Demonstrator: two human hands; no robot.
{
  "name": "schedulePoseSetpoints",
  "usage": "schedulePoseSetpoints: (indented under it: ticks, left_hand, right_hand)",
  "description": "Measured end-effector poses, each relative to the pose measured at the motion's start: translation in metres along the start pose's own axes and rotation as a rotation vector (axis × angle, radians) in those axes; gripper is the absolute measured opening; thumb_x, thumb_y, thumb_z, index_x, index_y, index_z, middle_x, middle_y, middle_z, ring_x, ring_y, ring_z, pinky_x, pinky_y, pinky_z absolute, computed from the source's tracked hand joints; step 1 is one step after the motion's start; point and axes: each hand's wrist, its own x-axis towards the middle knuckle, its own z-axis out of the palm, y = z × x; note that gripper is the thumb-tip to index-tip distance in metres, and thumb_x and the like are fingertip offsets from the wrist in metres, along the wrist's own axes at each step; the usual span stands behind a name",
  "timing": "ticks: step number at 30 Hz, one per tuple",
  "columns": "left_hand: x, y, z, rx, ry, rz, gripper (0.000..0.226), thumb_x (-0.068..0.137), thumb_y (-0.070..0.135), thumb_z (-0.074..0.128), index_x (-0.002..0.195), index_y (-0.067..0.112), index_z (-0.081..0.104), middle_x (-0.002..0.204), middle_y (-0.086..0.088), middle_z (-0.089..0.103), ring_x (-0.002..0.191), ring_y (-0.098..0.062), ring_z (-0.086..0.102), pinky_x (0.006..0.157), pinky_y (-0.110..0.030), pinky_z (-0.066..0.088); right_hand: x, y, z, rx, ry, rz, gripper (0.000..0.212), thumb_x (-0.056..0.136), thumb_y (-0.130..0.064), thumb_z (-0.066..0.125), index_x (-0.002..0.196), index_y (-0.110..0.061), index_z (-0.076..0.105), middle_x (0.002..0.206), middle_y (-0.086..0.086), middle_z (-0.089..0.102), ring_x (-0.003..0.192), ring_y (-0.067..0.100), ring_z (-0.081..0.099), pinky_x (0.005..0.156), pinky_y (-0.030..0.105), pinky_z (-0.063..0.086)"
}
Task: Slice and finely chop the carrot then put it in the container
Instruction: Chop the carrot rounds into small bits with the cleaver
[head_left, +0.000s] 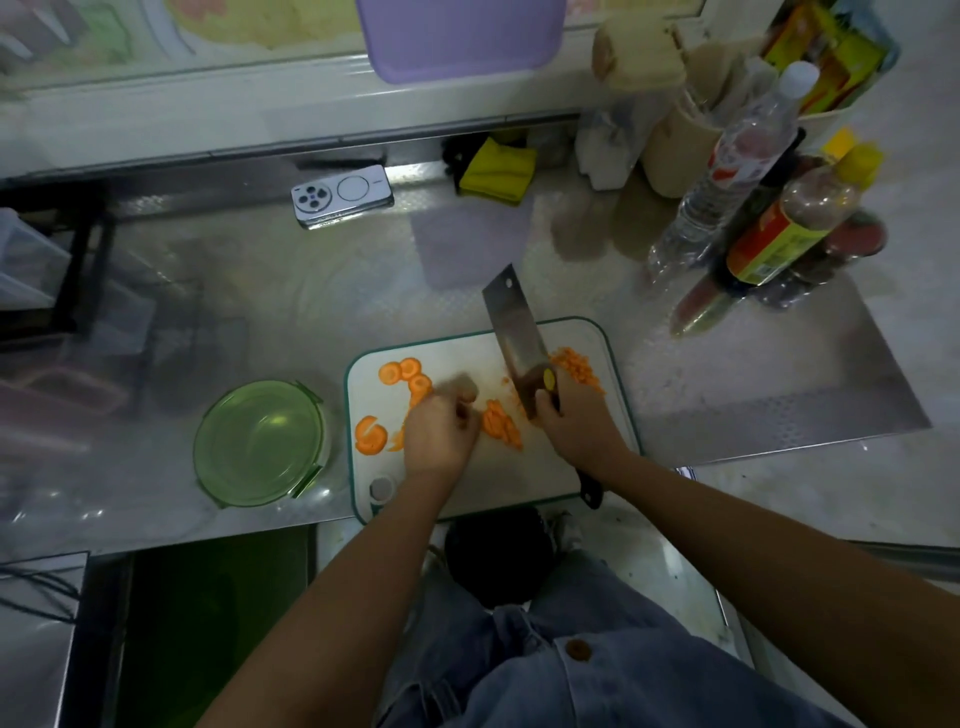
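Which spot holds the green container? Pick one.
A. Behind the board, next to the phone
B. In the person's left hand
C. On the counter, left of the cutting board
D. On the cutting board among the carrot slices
C: the green container stands on the metal counter just off the left edge of the cutting board, apart from the carrot slices.

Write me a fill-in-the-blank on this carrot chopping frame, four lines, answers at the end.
1. The knife is gripped by the person's ____ hand.
2. The round carrot slices lie on the ____ part of the cutting board.
3. The container beside the board is ____ in colour.
4. The phone at the back of the counter lies face ____.

Missing words: right; left; green; down.
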Motion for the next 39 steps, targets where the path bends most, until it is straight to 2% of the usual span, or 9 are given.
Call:
schedulePoseSetpoints:
  ticks: [2, 5, 10, 17, 21, 24, 28, 33, 39]
  left_hand:
    - [0.006, -0.004, 0.004, 0.088, -0.058, 0.240, 0.043, 0.069, 0.005, 0.067, 0.111, 0.011, 0.065, 0.108, -0.012, 0.060, 0.097, -0.031, 0.058, 0.081, -0.034, 0.046]
    - [0.014, -0.002, 0.009, 0.230, -0.152, 0.534, 0.061, 0.054, -0.001, 0.070, 0.113, 0.013, 0.063, 0.116, -0.011, 0.058, 0.102, -0.034, 0.056, 0.086, -0.037, 0.047]
    - [0.022, 0.001, 0.011, 0.392, -0.280, 0.667, 0.050, 0.060, 0.004, 0.066, 0.108, 0.018, 0.068, 0.121, -0.016, 0.058, 0.104, -0.039, 0.057, 0.090, -0.042, 0.047]
    - [0.021, 0.007, 0.004, 0.414, -0.296, 0.589, 0.019, 0.080, 0.011, 0.065, 0.099, 0.011, 0.069, 0.110, -0.015, 0.061, 0.106, -0.037, 0.054, 0.086, -0.039, 0.044]
    - [0.015, 0.000, 0.000, 0.453, -0.257, 0.387, 0.031, 0.089, 0.017, 0.055, 0.119, 0.016, 0.061, 0.127, -0.012, 0.051, 0.115, -0.031, 0.048, 0.090, -0.036, 0.040]
    - [0.008, -0.005, -0.003, 0.446, -0.188, 0.206, 0.042, 0.091, 0.021, 0.053, 0.133, 0.017, 0.050, 0.127, -0.010, 0.049, 0.114, -0.029, 0.049, 0.089, -0.035, 0.042]
    - [0.005, -0.008, -0.002, 0.396, -0.124, 0.091, 0.040, 0.090, 0.031, 0.057, 0.129, 0.022, 0.054, 0.119, -0.008, 0.053, 0.108, -0.028, 0.053, 0.082, -0.037, 0.047]
    - [0.003, -0.011, -0.001, 0.364, -0.084, 0.101, 0.047, 0.087, 0.043, 0.059, 0.128, 0.022, 0.053, 0.116, -0.009, 0.052, 0.111, -0.029, 0.049, 0.079, -0.039, 0.048]
    - [0.007, -0.010, 0.003, 0.290, -0.017, 0.090, 0.027, 0.088, 0.032, 0.059, 0.106, 0.015, 0.068, 0.107, -0.008, 0.057, 0.104, -0.027, 0.052, 0.074, -0.040, 0.050]
  right_hand:
    - [-0.002, 0.008, -0.002, 0.023, 0.015, 0.022, 0.009, 0.097, -0.012, 0.046, 0.094, -0.004, 0.051, 0.061, 0.001, 0.045, 0.053, 0.019, 0.043, 0.051, 0.031, 0.030]
    - [-0.006, 0.016, -0.005, 0.018, 0.020, 0.037, 0.010, 0.096, -0.014, 0.048, 0.096, -0.006, 0.053, 0.065, 0.006, 0.051, 0.057, 0.024, 0.049, 0.051, 0.035, 0.035]
    - [-0.011, 0.021, -0.010, 0.006, 0.014, 0.047, 0.011, 0.095, -0.012, 0.048, 0.102, -0.005, 0.053, 0.070, 0.006, 0.050, 0.060, 0.023, 0.046, 0.048, 0.025, 0.027]
    - [-0.011, 0.020, -0.005, 0.025, -0.032, 0.033, 0.008, 0.094, -0.011, 0.049, 0.095, -0.003, 0.052, 0.072, 0.010, 0.052, 0.062, 0.023, 0.047, 0.056, 0.031, 0.032]
    - [-0.007, 0.014, 0.001, 0.005, -0.070, 0.009, 0.013, 0.096, -0.014, 0.047, 0.103, -0.004, 0.051, 0.064, -0.002, 0.043, 0.055, 0.015, 0.042, 0.055, 0.032, 0.031]
    - [-0.006, 0.007, 0.007, -0.038, -0.087, -0.016, 0.024, 0.096, -0.016, 0.046, 0.115, -0.002, 0.050, 0.061, -0.007, 0.039, 0.054, 0.013, 0.039, 0.054, 0.034, 0.030]
    - [-0.006, -0.001, 0.015, -0.108, -0.113, -0.005, 0.022, 0.097, -0.019, 0.044, 0.114, -0.005, 0.049, 0.067, -0.002, 0.044, 0.061, 0.021, 0.045, 0.054, 0.034, 0.031]
    - [-0.009, -0.002, 0.018, -0.175, -0.134, 0.032, 0.017, 0.098, -0.021, 0.043, 0.106, -0.008, 0.049, 0.071, 0.003, 0.048, 0.064, 0.023, 0.048, 0.055, 0.033, 0.031]
    - [-0.015, -0.010, 0.016, -0.212, -0.141, -0.024, 0.023, 0.098, -0.022, 0.043, 0.114, -0.006, 0.049, 0.074, 0.003, 0.050, 0.065, 0.024, 0.050, 0.056, 0.032, 0.031]
